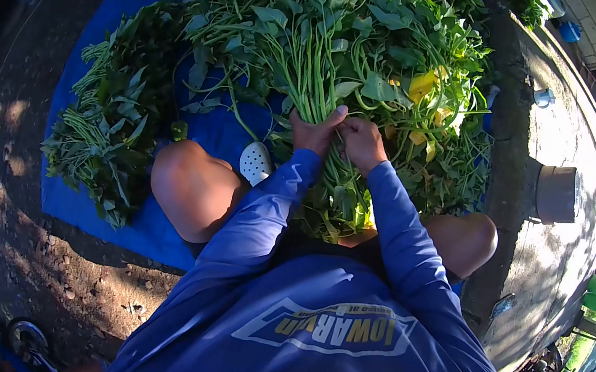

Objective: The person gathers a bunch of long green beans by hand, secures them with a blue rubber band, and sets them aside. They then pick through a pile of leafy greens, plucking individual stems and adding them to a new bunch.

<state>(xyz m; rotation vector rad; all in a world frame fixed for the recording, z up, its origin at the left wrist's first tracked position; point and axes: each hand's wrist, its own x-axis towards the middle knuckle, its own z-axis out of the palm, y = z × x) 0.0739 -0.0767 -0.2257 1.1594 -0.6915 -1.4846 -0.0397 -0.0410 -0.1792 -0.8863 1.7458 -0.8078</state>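
My left hand point(311, 134) is wrapped round a bunch of leafy green stems point(315, 84), thumb up along its right side. The stems fan out away from me, leaves at the far end. Right beside it, my right hand point(364, 143) is closed, fingers curled at the bunch's edge; what they pinch is hidden. A large heap of loose leafy greens point(431, 121), with some yellow leaves point(422, 87), spreads beyond and to the right of both hands. More greens lie below my hands, between my legs.
Bundled greens point(105, 111) are stacked at left on a blue tarp point(151, 241). A white perforated shoe point(255, 163) shows by my left knee. At right is a concrete ledge point(494, 238) with a round pot-like container point(557, 194). Bare dirt point(80, 277) lies at lower left.
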